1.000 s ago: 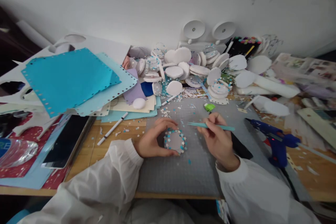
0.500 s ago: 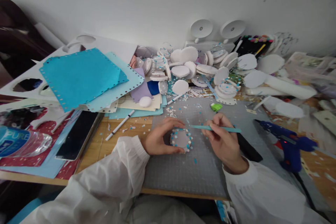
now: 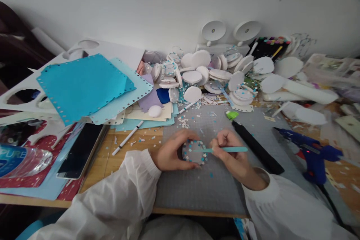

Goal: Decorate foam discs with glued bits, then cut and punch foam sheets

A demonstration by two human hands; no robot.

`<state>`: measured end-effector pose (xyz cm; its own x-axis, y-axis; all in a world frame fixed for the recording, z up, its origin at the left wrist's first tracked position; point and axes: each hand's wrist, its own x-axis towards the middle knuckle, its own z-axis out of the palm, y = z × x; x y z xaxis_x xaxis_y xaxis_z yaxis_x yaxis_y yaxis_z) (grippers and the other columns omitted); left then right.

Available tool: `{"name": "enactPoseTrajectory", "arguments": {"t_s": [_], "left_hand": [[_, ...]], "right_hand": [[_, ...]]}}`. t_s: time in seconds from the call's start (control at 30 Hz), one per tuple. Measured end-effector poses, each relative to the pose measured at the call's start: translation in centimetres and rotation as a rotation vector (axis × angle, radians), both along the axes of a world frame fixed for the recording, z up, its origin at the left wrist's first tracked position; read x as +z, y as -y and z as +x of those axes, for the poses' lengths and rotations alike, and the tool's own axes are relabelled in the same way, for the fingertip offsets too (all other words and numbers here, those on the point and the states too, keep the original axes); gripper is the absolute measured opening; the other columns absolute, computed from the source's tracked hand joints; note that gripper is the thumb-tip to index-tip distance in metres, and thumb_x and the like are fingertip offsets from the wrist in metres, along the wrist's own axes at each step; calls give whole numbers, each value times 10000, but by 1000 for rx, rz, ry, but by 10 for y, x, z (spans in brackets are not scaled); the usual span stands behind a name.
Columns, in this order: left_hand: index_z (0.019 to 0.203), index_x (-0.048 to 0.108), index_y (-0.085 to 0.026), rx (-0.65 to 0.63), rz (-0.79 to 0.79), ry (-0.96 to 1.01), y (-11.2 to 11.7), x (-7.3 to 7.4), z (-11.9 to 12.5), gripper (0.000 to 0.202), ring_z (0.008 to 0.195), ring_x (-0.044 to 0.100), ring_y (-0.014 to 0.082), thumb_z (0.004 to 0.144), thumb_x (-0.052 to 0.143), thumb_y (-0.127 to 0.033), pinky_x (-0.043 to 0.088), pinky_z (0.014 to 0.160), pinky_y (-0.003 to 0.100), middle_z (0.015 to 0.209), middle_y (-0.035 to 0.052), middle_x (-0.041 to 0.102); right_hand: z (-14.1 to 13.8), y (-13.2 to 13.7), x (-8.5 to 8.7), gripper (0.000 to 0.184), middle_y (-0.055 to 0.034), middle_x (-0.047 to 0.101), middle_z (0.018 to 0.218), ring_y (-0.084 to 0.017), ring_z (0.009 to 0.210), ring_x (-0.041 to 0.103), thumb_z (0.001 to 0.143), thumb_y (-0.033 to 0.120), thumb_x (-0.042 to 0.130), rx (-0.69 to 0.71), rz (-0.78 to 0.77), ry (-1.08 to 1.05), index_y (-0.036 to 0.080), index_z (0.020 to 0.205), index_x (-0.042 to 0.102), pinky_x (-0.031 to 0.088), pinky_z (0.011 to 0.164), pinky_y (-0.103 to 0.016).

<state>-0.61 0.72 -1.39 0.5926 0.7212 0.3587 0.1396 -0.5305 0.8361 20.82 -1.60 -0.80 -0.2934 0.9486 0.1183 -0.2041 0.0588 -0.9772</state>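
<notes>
1. Left hand (image 3: 170,154): in the head view, its thumb and fingers were curved around the left side of a round disc (image 3: 192,158), holding it by the edge.
2. Disc: it was positioned over the grey cutting mat (image 3: 194,197), between the two hands. White and blue star-shaped pieces ringed its rim. Whether its underside touched the mat could not be told.
3. Right hand (image 3: 234,162): thumb and fingers were pinching turquoise tweezers (image 3: 234,149). The tips pointed left and lay over the disc face; contact with the face could not be confirmed.
4. Right side: a long black object (image 3: 258,148) lay just beyond the right hand. A blue glue gun (image 3: 313,155), red light showing, lay farther right.
5. Far side: white discs (image 3: 192,77) were heaped near the wall.
6. Left side: a black-and-white pen (image 3: 128,137) lay near a phone (image 3: 80,152); bright blue paper (image 3: 84,84) topped other sheets.
</notes>
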Motion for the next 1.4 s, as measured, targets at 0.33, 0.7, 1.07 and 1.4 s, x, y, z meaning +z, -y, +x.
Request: {"name": "enactPoseTrajectory", "arguments": {"t_s": [0.33, 0.7, 1.07, 1.4], "left_hand": [[1186, 516, -175, -2, -50, 7, 2, 0, 0, 636, 1050, 567, 250, 665, 817, -383, 466, 916, 375, 1131, 107, 593], [1200, 525, -177, -1, -137, 26, -1, 0, 1, 664, 1068, 572, 260, 645, 834, -369, 452, 943, 378, 1168, 121, 595], [1114, 567, -174, -26, -125, 92, -3, -2, 1, 605, 1059, 589, 257, 620, 853, -372, 446, 954, 370, 1130, 116, 625], [1109, 554, -183, -45, -198, 84, -3, -4, -1, 621, 1073, 577, 259, 594, 865, -339, 435, 965, 384, 1151, 112, 609]], "right_hand": [[-1, -5, 8, 247, 72, 351, 584, -104, 512, 284, 852, 308, 635, -32, -71, -137, 239, 772, 411, 246, 511, -251], [8, -23, 11, 198, 72, 136, 519, -118, 485, 66, 757, 234, 571, -149, -477, -402, 227, 678, 389, 201, 468, -262], [5, -25, 14, 250, 69, 131, 503, -122, 473, 85, 757, 235, 570, -155, -585, -460, 225, 637, 351, 267, 466, -250], [4, -26, 18, 175, 60, 264, 498, -114, 457, 217, 886, 333, 501, -165, -477, -431, 229, 746, 497, 300, 505, -258]]}}
